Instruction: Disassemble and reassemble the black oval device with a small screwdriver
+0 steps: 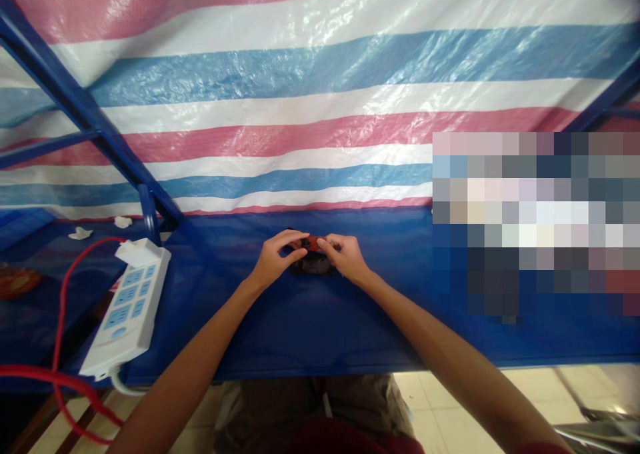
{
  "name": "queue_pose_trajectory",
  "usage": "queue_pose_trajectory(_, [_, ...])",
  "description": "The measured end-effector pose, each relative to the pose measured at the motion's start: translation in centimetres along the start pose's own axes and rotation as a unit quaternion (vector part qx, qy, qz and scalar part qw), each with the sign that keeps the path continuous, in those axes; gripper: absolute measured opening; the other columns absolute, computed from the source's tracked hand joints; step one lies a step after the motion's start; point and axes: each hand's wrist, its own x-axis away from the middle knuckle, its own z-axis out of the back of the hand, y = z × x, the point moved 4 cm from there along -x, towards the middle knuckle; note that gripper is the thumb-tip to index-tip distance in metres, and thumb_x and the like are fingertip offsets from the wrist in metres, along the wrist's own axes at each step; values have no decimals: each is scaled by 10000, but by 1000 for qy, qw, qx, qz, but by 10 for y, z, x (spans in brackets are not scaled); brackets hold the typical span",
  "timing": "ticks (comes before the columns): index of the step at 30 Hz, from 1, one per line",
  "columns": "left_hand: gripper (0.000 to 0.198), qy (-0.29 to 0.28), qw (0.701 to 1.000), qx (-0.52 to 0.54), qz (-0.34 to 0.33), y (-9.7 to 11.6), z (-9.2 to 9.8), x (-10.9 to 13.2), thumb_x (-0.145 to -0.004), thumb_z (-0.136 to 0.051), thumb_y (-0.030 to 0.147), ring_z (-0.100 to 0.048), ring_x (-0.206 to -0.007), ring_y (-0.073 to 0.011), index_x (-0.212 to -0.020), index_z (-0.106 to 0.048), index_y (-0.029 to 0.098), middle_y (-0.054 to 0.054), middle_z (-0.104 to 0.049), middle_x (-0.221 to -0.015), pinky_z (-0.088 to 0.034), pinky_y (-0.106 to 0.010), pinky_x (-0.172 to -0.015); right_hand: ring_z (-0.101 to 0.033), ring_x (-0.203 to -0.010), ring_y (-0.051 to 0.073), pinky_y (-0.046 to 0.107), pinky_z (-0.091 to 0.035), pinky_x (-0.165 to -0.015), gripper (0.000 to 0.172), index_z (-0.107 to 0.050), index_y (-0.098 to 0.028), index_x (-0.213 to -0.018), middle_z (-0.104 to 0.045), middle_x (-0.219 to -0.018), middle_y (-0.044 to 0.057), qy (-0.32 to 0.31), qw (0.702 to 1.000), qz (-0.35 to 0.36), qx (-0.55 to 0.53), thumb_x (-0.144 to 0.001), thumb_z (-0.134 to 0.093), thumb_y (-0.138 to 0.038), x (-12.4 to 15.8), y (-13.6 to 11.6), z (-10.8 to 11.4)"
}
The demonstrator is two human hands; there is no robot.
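Note:
Both my hands meet at the middle of a blue-covered table (pixel 320 321). My left hand (pixel 277 257) and my right hand (pixel 344 254) pinch a small object between them, with the fingers curled round it. The object (pixel 313 254) is black below with a red-orange part on top, and it rests on the table surface. Much of it is hidden by my fingers, so I cannot make out what it is.
A white power strip (pixel 131 304) with blue sockets lies at the left, with a red cable (pixel 63 321) looping off the table edge. Blue metal frame bars (pixel 90 117) rise at the left. A striped tarp (pixel 320 94) hangs behind. The right side is blurred out.

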Motion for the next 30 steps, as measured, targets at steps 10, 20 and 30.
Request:
queue_pose_trajectory(10, [241,-11,979,-180,-92,3,9,-2,-833,-656,356,-625,-972,-232,-1025,-678,212,-84,-687,-1036,-460,-375,-910,-439,-475,96,238,-343,-534,538,-505,-179,-514,-464,-466,-28,4,998,18,61,-929,-399,-505,0,0,0])
queue_pose_trajectory(20, [253,-137,963,-222,-66,-13,6,1,-777,-699,423,-637,-908,-210,-943,-703,232,-52,-697,-967,-438,-329,-841,-460,-467,112,245,-350,-530,483,-660,-168,-677,-491,-480,-24,70,994,12,86,-936,-404,-486,-3,9,9])
queue_pose_trajectory(30, [269,-155,951,-259,-68,-18,1,3,-809,-663,435,-635,-879,-216,-969,-697,222,-61,-697,-967,-430,-323,-797,-476,-498,110,243,-342,-549,415,-664,-174,-705,-522,-521,-23,49,993,23,109,-944,-420,-410,-3,13,6])
